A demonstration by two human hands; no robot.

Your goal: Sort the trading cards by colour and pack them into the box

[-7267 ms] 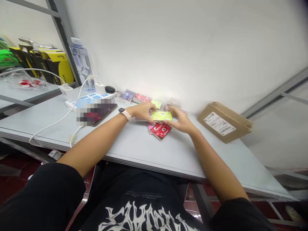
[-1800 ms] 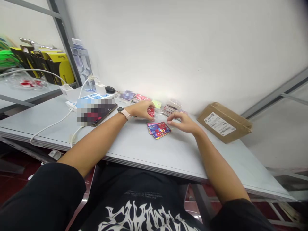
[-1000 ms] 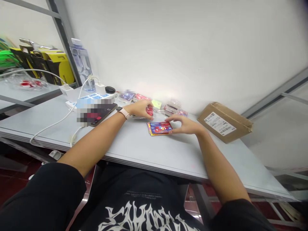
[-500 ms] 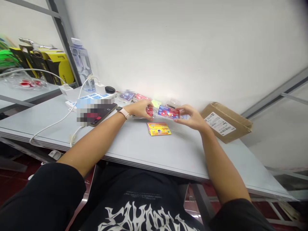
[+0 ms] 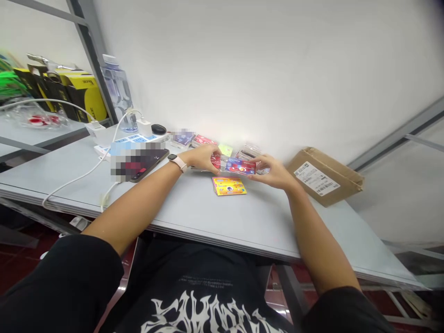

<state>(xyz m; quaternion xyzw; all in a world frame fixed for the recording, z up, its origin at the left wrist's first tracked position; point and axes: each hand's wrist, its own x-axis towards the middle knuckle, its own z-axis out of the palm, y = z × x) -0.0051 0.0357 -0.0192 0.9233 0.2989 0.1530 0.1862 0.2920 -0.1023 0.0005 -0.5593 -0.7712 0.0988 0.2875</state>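
Phone (image 5: 150,165) left of the card pile (image 5: 229,186), carton (image 5: 321,177) to its right; all rest on the table (image 5: 194,208).

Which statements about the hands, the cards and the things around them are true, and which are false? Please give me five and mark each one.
1. The right hand holds a blue and red card. True.
2. The yellow card lies on top of the cardboard box. False: it lies on the table.
3. The cardboard box has a white label. True.
4. The left hand holds a phone. False: its fingers are around a red card.
5. The water bottle stands upright. True.
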